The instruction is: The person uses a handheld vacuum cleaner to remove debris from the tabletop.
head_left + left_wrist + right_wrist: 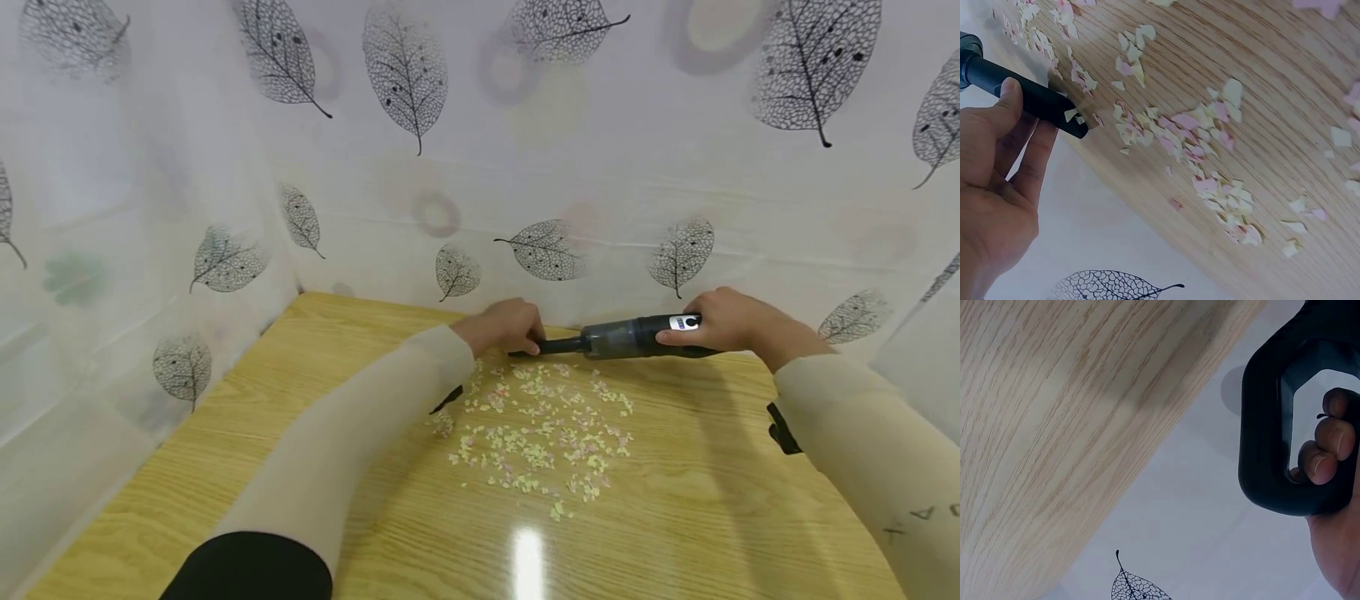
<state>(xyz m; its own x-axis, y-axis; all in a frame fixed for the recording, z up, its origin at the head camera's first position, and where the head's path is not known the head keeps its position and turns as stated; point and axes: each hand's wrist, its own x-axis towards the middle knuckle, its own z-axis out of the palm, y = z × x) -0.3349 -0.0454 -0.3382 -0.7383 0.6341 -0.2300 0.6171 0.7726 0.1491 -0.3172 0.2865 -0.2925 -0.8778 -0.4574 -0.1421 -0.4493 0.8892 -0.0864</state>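
A black handheld vacuum cleaner [617, 337] with a clear dust cup lies across the far side of the table, its nozzle pointing left. My right hand [738, 323] grips its handle [1261, 425], fingers curled through the loop in the right wrist view. My left hand [506, 325] pinches the narrow nozzle [1035, 100] between thumb and fingers near its tip. Pale yellow and pink paper scraps [532, 454] are scattered over the tabletop in front of it. In the left wrist view, a few scraps sit right at the nozzle's slanted mouth.
The wood-grain table [720, 500] meets a white curtain [360, 217] printed with dark leaf skeletons along its far and left edges. Light glares off the tabletop near the front. A black strap device [783, 429] shows under the right sleeve.
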